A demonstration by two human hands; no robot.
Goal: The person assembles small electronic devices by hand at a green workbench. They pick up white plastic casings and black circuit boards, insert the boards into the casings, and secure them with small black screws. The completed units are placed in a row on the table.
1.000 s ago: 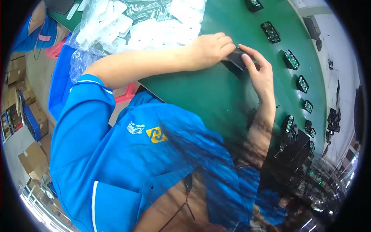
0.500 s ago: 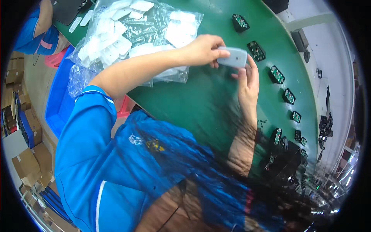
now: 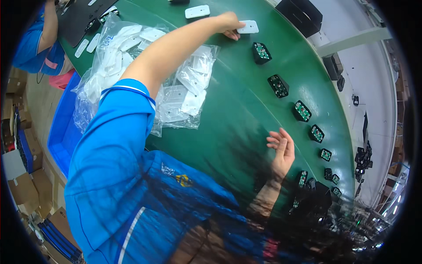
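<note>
My left hand (image 3: 229, 25) reaches across to the far part of the green table, its fingers closed at the left end of a flat white plastic cover (image 3: 249, 27). Whether a black case lies beneath that cover I cannot tell. Just left of it, another white cover (image 3: 197, 11) sits on a black case. Over the table's right half hangs my right hand (image 3: 282, 152), holding nothing, its fingers apart and slightly curled. Between my arms, a clear plastic bag (image 3: 169, 125) full of loose white covers lies beside my left forearm.
Black cases with green circuit boards, such as this one (image 3: 262, 53), stand in a curved row along the right edge. A blue bin (image 3: 59, 136) is at the left. A black box (image 3: 301, 16) stands at the far right, and a co-worker's arm (image 3: 49, 26) shows far left.
My right hand has let go of the white cover and drawn back toward me. My left hand has carried the cover farther away. The view has shifted somewhat.
</note>
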